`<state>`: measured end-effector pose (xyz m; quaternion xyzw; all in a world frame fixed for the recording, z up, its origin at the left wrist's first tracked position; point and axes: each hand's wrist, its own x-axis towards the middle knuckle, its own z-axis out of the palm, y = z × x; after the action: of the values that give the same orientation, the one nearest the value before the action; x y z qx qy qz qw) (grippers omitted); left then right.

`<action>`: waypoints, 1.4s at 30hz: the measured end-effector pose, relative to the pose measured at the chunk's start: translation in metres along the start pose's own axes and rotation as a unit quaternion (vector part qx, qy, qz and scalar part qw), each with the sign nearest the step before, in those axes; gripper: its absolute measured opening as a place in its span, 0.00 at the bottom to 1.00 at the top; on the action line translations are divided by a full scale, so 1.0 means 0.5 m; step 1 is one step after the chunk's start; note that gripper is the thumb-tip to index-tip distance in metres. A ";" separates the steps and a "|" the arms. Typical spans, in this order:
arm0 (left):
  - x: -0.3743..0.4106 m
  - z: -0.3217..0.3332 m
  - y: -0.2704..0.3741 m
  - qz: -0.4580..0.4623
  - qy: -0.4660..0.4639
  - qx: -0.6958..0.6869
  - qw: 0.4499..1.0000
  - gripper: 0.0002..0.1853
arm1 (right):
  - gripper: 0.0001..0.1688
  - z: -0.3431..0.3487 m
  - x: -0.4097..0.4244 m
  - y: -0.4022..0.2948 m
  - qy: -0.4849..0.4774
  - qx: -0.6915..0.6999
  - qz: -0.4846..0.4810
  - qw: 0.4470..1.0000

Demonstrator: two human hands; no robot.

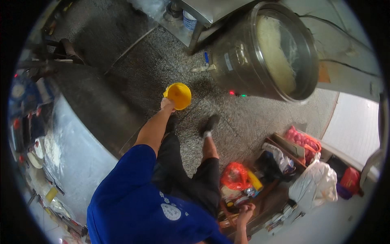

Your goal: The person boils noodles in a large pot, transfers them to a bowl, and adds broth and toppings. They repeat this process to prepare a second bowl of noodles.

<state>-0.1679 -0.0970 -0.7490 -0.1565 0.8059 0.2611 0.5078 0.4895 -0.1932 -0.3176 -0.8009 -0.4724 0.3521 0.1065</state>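
Observation:
A yellow plastic pitcher point(179, 96) hangs over the speckled floor in front of me, and my left hand point(168, 104) grips it at its side. Its round mouth faces the camera. My right hand point(246, 211) is low at the right, fingers curled, close to the jars and bags on a low shelf; whether it holds anything cannot be made out. Beyond the pitcher, to the right, stands a large steel cooking barrel point(234, 68) with a blue-handled tap point(207, 58). A pale mass, partly in what looks like liquid, shows in its open top.
On the left is a floury metal worktop point(82, 134) with tools along its far side. A steel table point(210, 10) stands at the top, a stack of bowls point(189, 21) beneath it. A red bag point(234, 176), a white plastic bag point(315, 180) and a net of onions point(301, 140) sit at the right.

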 end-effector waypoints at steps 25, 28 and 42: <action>0.187 0.206 0.122 -0.020 -0.096 -0.191 0.977 0.16 | 0.09 -0.001 0.540 -0.918 -0.291 -0.281 -0.217 0.888; -0.010 0.080 0.038 -0.031 -0.117 -0.164 0.979 0.11 | 0.08 -0.218 0.486 -1.117 -0.216 -0.065 -0.199 0.954; -0.883 -0.041 0.259 0.126 0.007 -0.341 0.932 0.24 | 0.17 0.284 1.038 -1.698 -0.249 0.120 -0.511 0.814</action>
<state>-0.0578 -0.0088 -0.3106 -0.2189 0.6848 0.5811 0.3814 -0.0250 0.6662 -0.2343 -0.3108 -0.7780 0.4880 0.2449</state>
